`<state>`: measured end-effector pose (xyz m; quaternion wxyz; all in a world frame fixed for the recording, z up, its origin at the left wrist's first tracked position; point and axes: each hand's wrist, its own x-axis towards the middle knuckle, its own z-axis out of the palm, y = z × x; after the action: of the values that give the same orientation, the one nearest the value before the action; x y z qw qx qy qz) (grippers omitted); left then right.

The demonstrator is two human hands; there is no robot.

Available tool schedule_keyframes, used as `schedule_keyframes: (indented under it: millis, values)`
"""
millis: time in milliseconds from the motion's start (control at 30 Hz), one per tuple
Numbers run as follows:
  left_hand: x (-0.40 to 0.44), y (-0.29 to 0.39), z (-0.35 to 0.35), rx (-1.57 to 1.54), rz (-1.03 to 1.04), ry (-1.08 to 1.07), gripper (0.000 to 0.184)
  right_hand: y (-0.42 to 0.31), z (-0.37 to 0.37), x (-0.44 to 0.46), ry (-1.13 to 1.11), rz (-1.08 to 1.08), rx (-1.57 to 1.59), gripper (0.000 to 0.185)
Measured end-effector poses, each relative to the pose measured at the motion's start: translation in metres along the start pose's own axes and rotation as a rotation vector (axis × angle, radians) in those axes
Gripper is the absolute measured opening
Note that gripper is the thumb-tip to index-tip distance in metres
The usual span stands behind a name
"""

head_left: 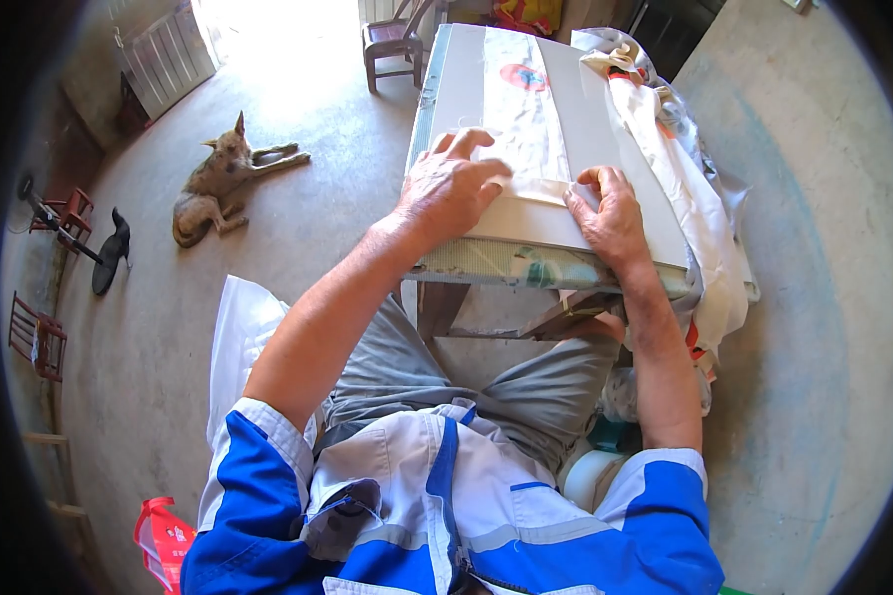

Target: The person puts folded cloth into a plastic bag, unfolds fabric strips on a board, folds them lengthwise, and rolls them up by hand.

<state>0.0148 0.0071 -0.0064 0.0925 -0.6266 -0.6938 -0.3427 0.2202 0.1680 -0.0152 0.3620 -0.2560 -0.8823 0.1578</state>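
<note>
head view shows the white cloth strip (pixel 524 129) stretching lengthwise away from both hands, its near corner apparently pinched by the right hand (pixel 608 213), the left hand (pixel 454 186) loosely spread beside its left edge.

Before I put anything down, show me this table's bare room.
Bare: the white board between the cloth strip and heaped fabric, plus a narrow band left of the strip, beyond the left hand. Crowded: the right edge, under that fabric, and the strip's near end, at the right hand.
</note>
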Motion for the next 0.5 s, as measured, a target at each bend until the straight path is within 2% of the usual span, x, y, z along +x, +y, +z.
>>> schedule_keyframes:
  millis: [133, 233, 333, 500]
  values:
    - [0.002, 0.0, -0.005, 0.042, 0.003, -0.126, 0.021, -0.011, -0.005, -0.003, 0.01, -0.03, -0.011, 0.022]
    - [0.002, -0.005, -0.002, 0.054, 0.059, -0.097, 0.023, -0.004, -0.002, -0.005, 0.022, -0.137, -0.061, 0.019]
    - [0.001, -0.008, 0.002, 0.044, 0.102, -0.094, 0.023, -0.001, -0.001, -0.006, 0.003, -0.15, -0.1, 0.015]
    - [-0.002, -0.002, -0.006, -0.03, 0.061, -0.14, 0.023, 0.0, -0.013, -0.003, -0.064, -0.06, 0.032, 0.017]
